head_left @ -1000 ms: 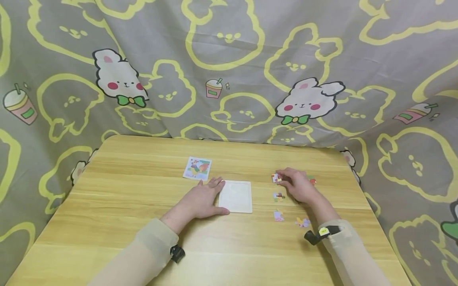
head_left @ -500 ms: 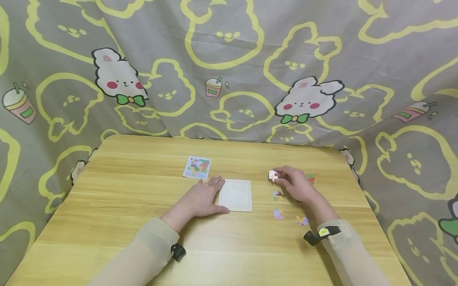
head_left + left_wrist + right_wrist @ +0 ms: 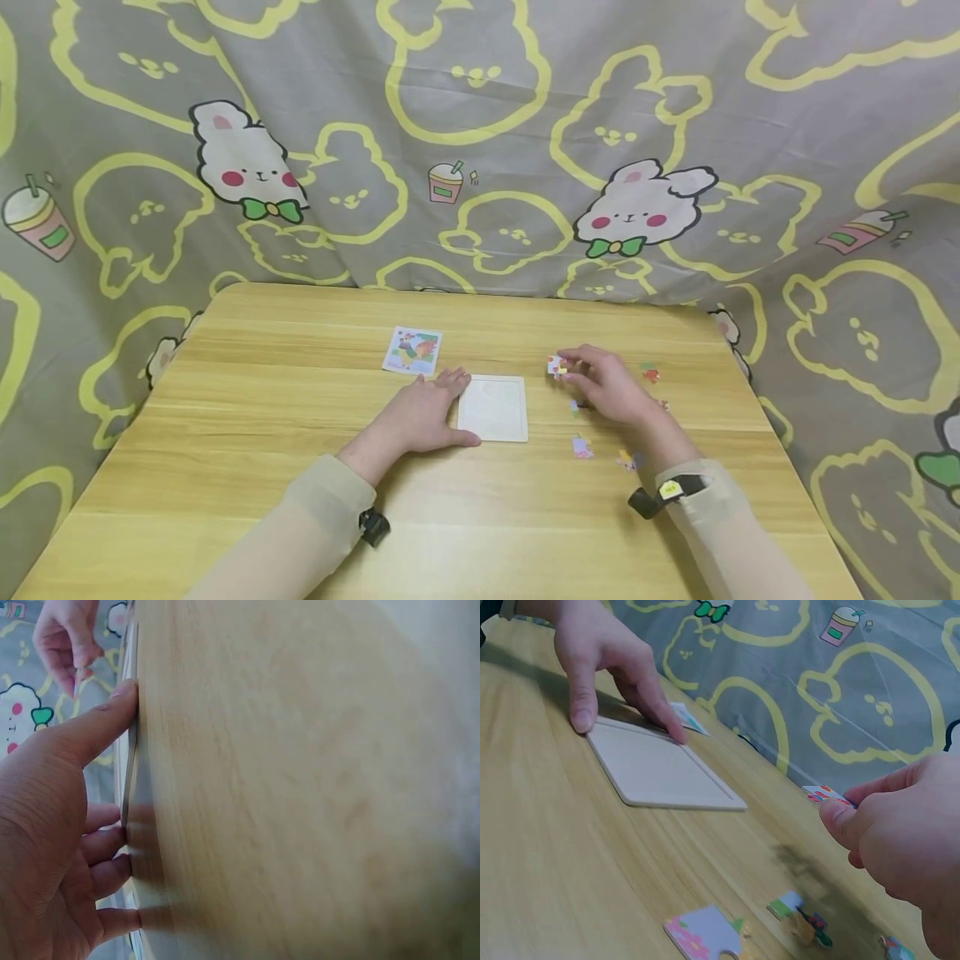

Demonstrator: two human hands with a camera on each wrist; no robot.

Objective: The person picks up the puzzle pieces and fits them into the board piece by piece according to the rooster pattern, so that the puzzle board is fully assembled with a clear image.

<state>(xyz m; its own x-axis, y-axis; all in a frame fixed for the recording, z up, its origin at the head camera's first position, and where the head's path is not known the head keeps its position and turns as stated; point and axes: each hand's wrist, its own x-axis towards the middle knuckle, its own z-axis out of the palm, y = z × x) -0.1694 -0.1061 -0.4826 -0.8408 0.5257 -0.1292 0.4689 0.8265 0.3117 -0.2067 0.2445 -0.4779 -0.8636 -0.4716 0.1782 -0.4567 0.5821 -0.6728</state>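
Observation:
My right hand (image 3: 611,387) pinches a small jigsaw puzzle piece (image 3: 556,365) between thumb and fingers. In the right wrist view the held piece (image 3: 823,793) is raised above the table, with a shadow below. A square white puzzle tray (image 3: 492,408) with a low rim and a bare inside lies mid-table. Along its left edge rests my left hand (image 3: 422,421), fingers spread; the thumb (image 3: 583,718) touches the near corner and a fingertip lies at the far one. Beyond that hand is a picture card (image 3: 412,348) with a colourful bird.
Several loose puzzle pieces lie to the right of the tray, among them a lilac one (image 3: 582,447), a yellow-and-purple one (image 3: 628,459) and a red-and-green one (image 3: 651,372). My right forearm passes over this area. A patterned grey curtain (image 3: 510,233) hangs behind the wooden table (image 3: 285,333).
My right hand has lifted the puzzle piece and moved left with it towards the tray, uncovering pieces behind it. My left hand keeps its place at the tray.

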